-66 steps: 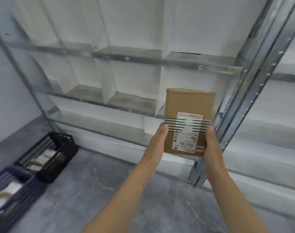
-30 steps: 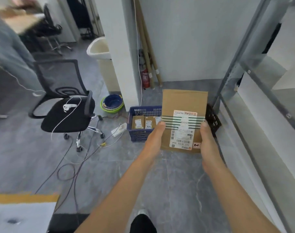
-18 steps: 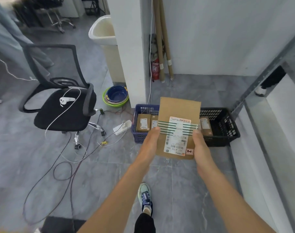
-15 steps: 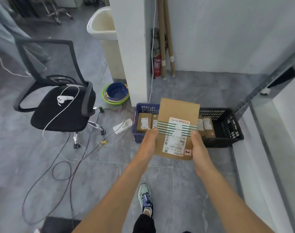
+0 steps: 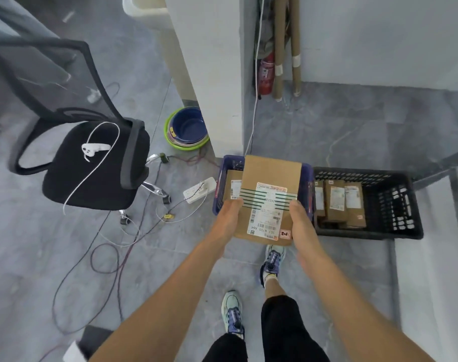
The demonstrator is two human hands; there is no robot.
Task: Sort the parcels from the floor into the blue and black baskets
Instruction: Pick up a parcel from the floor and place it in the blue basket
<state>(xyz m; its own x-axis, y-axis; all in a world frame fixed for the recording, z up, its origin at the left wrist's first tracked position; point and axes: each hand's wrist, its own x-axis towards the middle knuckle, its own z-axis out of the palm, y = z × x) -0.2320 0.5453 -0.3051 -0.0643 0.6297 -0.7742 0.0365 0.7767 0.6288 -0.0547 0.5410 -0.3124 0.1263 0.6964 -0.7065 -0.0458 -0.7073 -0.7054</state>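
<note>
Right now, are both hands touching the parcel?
Touching. The head view shows the left hand and right hand each gripping a side edge of the parcel, thumbs lying on its labelled face.

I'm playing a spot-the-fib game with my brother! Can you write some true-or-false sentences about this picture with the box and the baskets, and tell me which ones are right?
1. The left hand and the right hand both hold the parcel. True.
2. The black basket has nothing in it. False: several smaller parcels stand in it.
3. The held parcel hides most of the blue basket from the camera. True.
4. The office chair has a red seat. False: its seat is black.
</note>
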